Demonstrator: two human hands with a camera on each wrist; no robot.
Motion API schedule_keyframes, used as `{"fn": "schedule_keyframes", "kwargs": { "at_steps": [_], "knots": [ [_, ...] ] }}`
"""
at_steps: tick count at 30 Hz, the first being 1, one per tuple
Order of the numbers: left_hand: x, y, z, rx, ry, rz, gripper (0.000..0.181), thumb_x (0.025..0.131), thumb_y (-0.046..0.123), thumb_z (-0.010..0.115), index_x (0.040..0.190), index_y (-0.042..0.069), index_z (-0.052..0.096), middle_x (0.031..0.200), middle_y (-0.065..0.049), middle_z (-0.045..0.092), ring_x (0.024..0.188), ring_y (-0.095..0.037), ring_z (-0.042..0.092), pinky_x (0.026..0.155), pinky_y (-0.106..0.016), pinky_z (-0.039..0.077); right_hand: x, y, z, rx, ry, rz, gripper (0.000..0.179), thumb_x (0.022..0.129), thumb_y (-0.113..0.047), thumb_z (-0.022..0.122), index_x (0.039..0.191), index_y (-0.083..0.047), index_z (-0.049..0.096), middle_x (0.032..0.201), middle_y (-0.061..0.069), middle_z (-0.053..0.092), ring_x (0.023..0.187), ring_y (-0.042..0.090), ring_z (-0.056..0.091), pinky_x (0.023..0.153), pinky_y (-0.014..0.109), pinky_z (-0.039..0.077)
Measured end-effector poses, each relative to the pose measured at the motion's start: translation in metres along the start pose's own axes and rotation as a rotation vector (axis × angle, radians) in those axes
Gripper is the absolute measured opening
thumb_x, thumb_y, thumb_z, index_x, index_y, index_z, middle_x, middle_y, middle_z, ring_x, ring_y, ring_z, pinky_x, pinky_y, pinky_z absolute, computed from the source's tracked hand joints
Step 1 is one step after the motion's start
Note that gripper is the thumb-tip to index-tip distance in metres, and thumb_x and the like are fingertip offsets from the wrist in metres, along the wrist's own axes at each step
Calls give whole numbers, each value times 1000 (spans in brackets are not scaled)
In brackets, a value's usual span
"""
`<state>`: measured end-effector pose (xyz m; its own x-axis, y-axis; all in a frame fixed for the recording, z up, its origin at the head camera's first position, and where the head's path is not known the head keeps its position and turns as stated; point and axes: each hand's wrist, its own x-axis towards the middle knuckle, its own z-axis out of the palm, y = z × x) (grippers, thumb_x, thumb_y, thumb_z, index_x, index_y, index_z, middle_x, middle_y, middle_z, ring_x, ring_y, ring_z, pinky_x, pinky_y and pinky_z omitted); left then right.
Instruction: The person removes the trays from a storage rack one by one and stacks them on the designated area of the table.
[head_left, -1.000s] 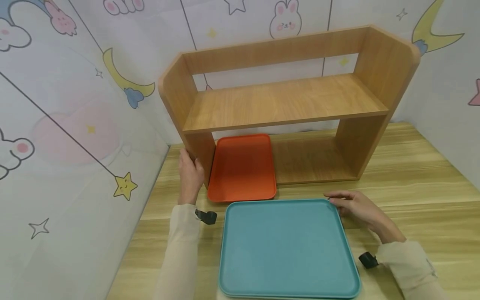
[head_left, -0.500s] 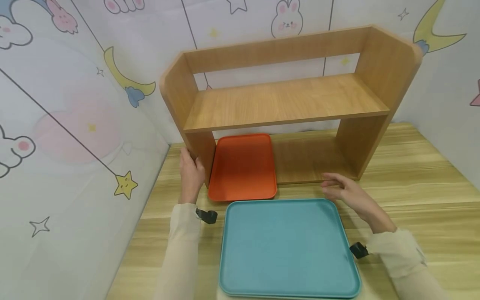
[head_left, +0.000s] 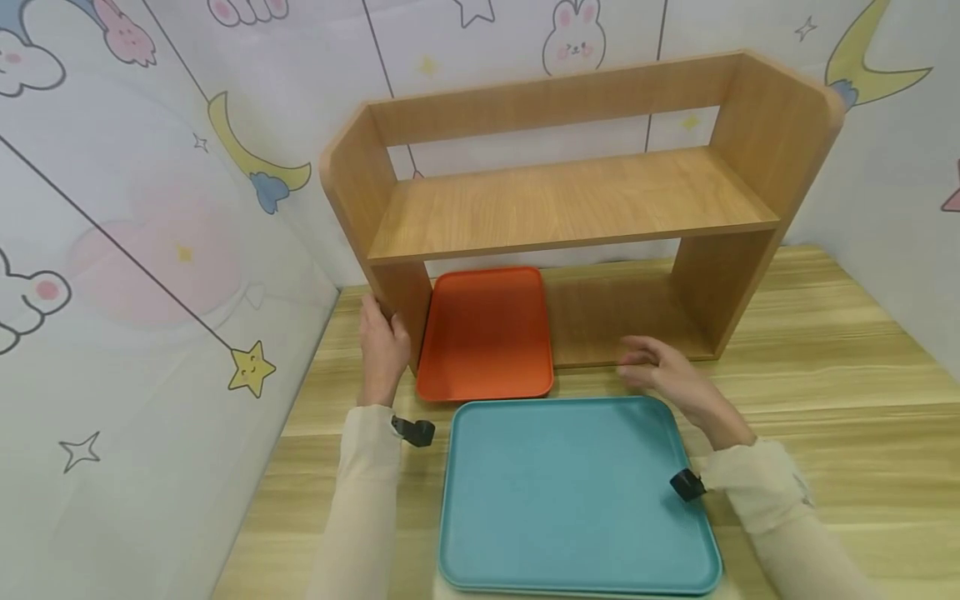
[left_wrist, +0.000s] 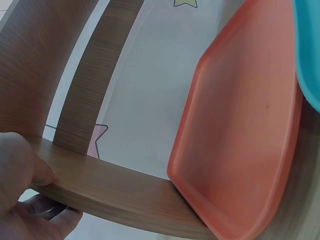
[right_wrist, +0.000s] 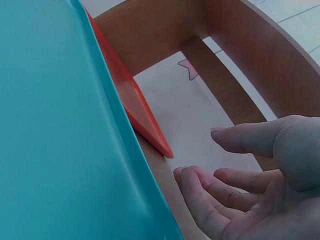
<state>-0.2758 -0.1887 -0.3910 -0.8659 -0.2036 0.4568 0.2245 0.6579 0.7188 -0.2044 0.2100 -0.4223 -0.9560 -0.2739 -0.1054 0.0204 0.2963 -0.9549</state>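
A two-tier wooden shelf point(head_left: 570, 204) stands on the table, and my left hand point(head_left: 384, 350) grips the front edge of its left side panel. In the left wrist view, the thumb lies on one face of that panel and the fingers on the other. An orange tray point(head_left: 486, 337) lies in the lower tier against the left panel, its front end sticking out. In front of the shelf rests a larger teal tray point(head_left: 577, 492). My right hand point(head_left: 678, 387) hovers above the teal tray's far right corner, holding nothing; its fingers are loosely bent, apart from the thumb point(right_wrist: 245, 137).
The lower tier point(head_left: 615, 321) has bare board to the right of the orange tray. Something pale shows under the teal tray's near edge. A wood-grain table point(head_left: 847, 417) carries everything, with cartoon-printed sheets point(head_left: 172, 275) behind and at both sides.
My right hand has left the teal tray's far right corner and moved left and slightly toward the shelf. The left hand, the shelf and both trays stay where they were.
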Motion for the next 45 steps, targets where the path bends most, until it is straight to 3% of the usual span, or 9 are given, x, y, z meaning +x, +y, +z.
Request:
{"fn": "schedule_keyframes", "kwargs": {
  "at_steps": [13, 25, 45],
  "knots": [
    [2, -1, 1, -2, -3, -1, 35, 96, 2, 42, 130, -3, 37, 128, -25, 47, 122, -38, 47, 103, -49, 41, 29, -8, 30, -23, 13, 63, 70, 94, -12, 57, 149, 2, 17, 130, 29, 48, 113, 43, 56, 96, 49, 48],
    [1, -2, 0, -8, -1, 13, 34, 95, 2, 42, 129, -4, 37, 127, -25, 47, 120, -39, 48, 102, -50, 42, 49, -4, 58, -41, -11, 85, 72, 94, -13, 57, 150, 0, 14, 129, 26, 50, 106, 33, 62, 98, 47, 47],
    [1, 0, 0, 5, -2, 4, 35, 95, 2, 43, 130, -3, 37, 128, -24, 47, 121, -39, 49, 102, -50, 42, 65, -9, 75, -62, -21, 139, 77, 92, -16, 60, 151, -1, 12, 130, 26, 49, 101, 31, 63, 101, 50, 42]
  ]
}}
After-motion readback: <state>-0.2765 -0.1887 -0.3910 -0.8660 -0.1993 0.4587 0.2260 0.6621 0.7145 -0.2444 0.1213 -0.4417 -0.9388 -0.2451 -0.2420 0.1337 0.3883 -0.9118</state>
